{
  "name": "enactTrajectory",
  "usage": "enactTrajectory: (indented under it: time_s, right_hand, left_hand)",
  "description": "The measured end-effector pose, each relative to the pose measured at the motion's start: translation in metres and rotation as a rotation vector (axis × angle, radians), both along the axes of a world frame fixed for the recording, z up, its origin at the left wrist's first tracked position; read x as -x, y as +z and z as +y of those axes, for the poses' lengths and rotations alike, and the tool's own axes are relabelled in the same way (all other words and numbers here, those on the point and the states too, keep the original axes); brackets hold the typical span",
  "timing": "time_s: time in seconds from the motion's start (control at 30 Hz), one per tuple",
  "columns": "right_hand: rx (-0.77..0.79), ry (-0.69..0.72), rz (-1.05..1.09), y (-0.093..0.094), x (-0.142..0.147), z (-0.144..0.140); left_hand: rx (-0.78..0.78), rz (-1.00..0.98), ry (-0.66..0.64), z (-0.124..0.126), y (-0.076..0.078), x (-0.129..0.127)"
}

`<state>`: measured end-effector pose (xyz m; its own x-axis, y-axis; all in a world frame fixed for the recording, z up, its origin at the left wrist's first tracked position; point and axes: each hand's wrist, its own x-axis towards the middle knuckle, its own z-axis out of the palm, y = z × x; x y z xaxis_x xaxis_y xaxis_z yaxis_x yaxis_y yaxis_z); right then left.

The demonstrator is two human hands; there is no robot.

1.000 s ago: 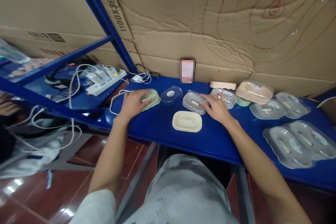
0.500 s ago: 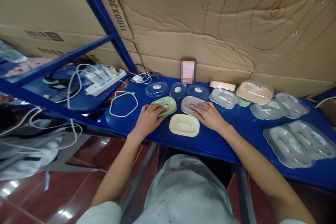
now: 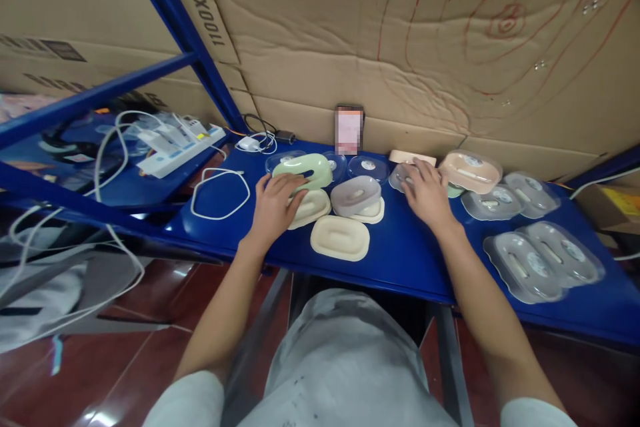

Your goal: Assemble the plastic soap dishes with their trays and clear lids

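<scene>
My left hand [image 3: 274, 203] grips a pale green soap-dish tray [image 3: 305, 170], tilted up over a cream base [image 3: 310, 205] on the blue table [image 3: 400, 253]. My right hand [image 3: 426, 192] lies flat on a clear-lidded soap box [image 3: 403, 175] farther right. Between the hands a grey tray [image 3: 356, 195] rests on another cream base [image 3: 373, 212]. A third cream base [image 3: 340, 237] lies alone near the front edge. Clear lids [image 3: 367, 166] lie behind them.
More lidded soap boxes: a peach one [image 3: 470, 171] and several clear ones [image 3: 543, 257] at the right. A phone [image 3: 349, 130] leans on the cardboard wall. A white cable loop [image 3: 220, 193] and power strip [image 3: 173, 150] sit at the left, behind blue rack bars [image 3: 100, 100].
My left hand lifted the green tray off its cream base and tilted it up. My right hand left the grey tray and moved right onto a clear-lidded box. The camera shifted slightly.
</scene>
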<state>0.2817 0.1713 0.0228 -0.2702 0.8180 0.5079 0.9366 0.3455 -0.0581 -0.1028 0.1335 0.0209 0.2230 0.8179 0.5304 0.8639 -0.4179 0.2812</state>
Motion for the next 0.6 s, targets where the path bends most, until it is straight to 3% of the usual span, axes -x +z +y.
enactTrajectory:
  time_s: [0.1,0.27,0.4,0.53,0.6]
  right_hand:
    - [0.089,-0.098,0.011,-0.003,-0.023,0.007]
    - [0.045,-0.045,0.056,0.004,-0.029,0.01]
    - [0.012,-0.082,0.027,0.017,-0.021,0.002]
    - [0.253,-0.054,-0.14,0.018,-0.004,-0.014]
    - [0.333,-0.046,-0.201,0.015,0.004,-0.02]
  left_hand:
    - [0.059,0.072,-0.023,0.014,-0.002,-0.004]
    - [0.063,0.114,-0.077,0.022,0.003,-0.019]
    - [-0.029,0.091,-0.166,-0.02,0.005,-0.044]
    - [0.001,0.135,-0.347,-0.076,-0.009,-0.072]
    - [0.012,0.142,-0.36,-0.092,-0.02,-0.079]
